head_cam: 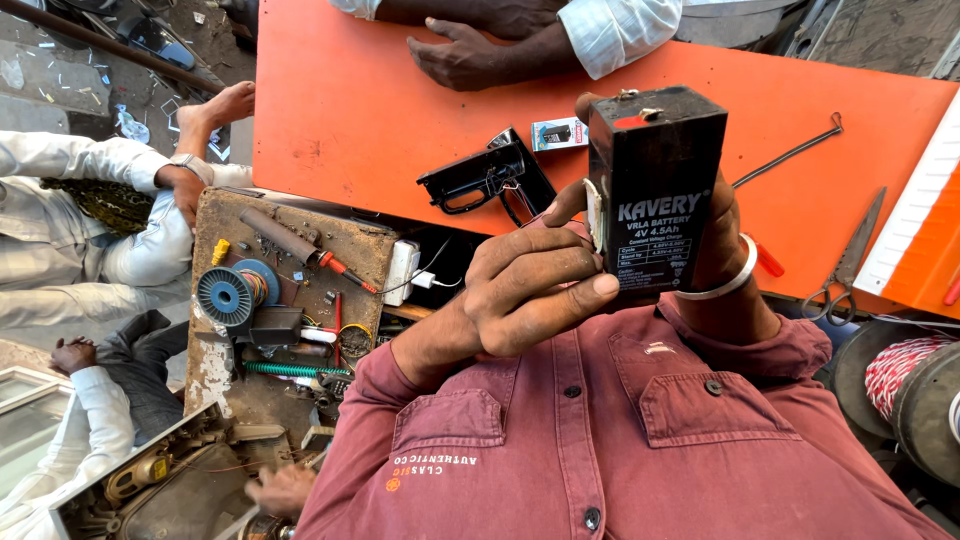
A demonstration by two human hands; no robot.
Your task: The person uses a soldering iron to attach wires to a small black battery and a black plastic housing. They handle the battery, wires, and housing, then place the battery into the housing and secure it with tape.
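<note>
My right hand (722,235), with a metal bangle on the wrist, is wrapped around the back of a small black rectangular battery (655,185) and holds it upright close to the camera. The battery has a white printed label on its face and terminals on top. My left hand (530,290) comes in from the lower left with curled fingers. Its fingertips touch the battery's left edge by a pale strip. Both hands are raised above my maroon shirt (600,440).
Behind lies an orange table (340,110) with a black handled tool (485,180), a small box (558,133), a metal rod (790,155) and scissors (850,262). Another person's hand (460,55) rests on it. At left, a wooden board (300,235) carries tools and a blue spool (228,295).
</note>
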